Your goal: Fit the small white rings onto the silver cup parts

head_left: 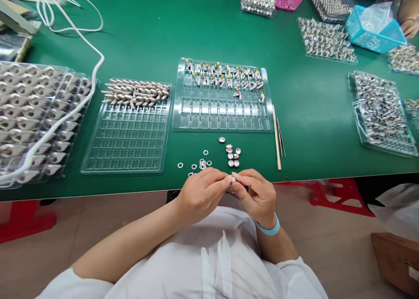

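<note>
My left hand and my right hand meet at the table's front edge. Between their fingertips is a small whitish part, mostly covered by the fingers, and both hands pinch it. Just beyond them lie several small oval metal cups in a loose cluster. White flat rings with tiny tabs are scattered left of the cups, some partly behind my left hand. Farther back, a clear tray holds small curved parts with yellow tips in its rear rows.
A second clear tray bears grey metal pieces. Left of it, stacked trays of larger metal parts lie under a white cable. Tweezers and a wooden stick lie at right. Beyond are filled trays and a blue basket.
</note>
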`<state>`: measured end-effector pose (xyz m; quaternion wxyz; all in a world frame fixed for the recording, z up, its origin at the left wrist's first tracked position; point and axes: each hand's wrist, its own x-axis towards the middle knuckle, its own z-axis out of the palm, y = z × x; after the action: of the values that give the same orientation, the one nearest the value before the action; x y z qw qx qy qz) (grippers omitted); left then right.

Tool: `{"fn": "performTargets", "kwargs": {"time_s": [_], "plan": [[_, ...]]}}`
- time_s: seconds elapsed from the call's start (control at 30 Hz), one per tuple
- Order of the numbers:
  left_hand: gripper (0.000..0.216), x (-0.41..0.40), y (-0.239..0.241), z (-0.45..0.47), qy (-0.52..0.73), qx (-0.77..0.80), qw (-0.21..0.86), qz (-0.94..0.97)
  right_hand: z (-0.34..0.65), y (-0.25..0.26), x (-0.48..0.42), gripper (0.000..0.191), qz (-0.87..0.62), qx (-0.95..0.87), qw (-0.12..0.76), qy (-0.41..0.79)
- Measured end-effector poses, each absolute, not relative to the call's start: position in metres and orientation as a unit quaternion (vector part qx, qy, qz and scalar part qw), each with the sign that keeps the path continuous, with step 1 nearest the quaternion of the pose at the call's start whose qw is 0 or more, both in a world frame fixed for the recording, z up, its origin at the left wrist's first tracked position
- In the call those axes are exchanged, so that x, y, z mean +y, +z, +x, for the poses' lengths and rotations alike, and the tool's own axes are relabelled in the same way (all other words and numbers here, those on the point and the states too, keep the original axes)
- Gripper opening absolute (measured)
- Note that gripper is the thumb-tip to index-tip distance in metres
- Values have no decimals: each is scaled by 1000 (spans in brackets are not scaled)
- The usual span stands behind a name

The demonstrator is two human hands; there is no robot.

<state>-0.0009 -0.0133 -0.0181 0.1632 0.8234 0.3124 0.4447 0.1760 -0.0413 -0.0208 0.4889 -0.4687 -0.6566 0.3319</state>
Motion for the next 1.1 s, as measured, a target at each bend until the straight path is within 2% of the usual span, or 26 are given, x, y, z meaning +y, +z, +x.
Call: {"fn": "performTargets", "kwargs": {"time_s": [0.27, 0.53, 0.83, 1.1], "plan": [[28, -14, -23, -2, 448, 318, 170, 818, 173, -19, -41, 26, -470, -683, 475, 295], [35, -12, -25, -6, 419, 317, 162, 835, 169, -18, -40, 21, -486, -678, 451, 318], [34, -10, -31, -4, 452, 297, 175, 823, 171, -16, -37, 21, -494, -626, 416, 437], [31, -10, -29, -4, 438, 308, 174, 826, 177, -11, -30, 22, -469, -684, 388, 403]]}}
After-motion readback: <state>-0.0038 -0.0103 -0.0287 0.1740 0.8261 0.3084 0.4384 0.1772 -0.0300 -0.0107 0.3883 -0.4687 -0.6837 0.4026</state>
